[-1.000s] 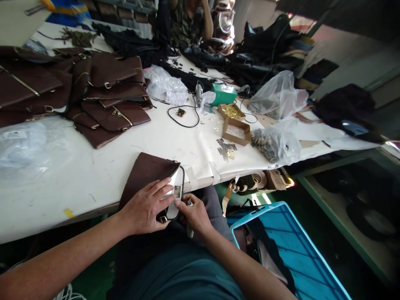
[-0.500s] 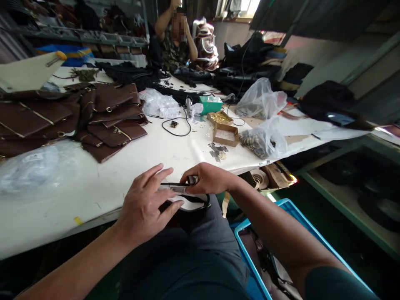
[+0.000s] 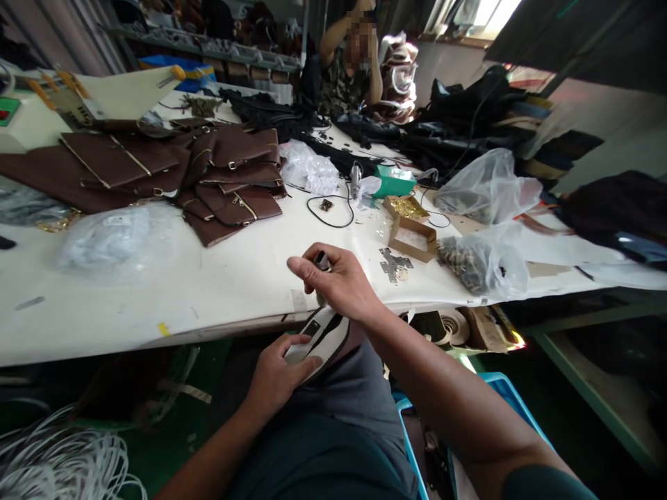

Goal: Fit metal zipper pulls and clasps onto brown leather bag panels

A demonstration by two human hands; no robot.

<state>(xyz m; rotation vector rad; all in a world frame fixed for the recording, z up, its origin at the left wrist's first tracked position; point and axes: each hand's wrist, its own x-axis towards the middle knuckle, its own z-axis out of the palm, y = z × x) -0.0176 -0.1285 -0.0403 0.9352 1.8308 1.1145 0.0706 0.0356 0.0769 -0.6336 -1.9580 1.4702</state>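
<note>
Over my lap lies a white piece with dark edging (image 3: 329, 340) and a dark slot near its upper left side. My left hand (image 3: 284, 368) pinches its lower left end between thumb and fingers. Just above the piece, at the table's front edge, my right hand (image 3: 338, 278) is wrapped round a dark metal tool (image 3: 322, 261), whose end shows between the fingers. The thumb of that hand points left. Its lower part reaches down close to the white piece; whether they touch is unclear.
Brown leather bags (image 3: 234, 180) are piled on the white table (image 3: 250, 278) at the left. Cardboard boxes (image 3: 414, 238), metal plates (image 3: 393, 264) and plastic bags (image 3: 484, 260) lie to the right. A blue crate (image 3: 492, 382) stands below. Across the table sits a person (image 3: 344, 76).
The view has swung left. My left hand has moved down and now grips the white piece, which is tilted differently. My right hand has lifted off it with the tool in its grasp.
</note>
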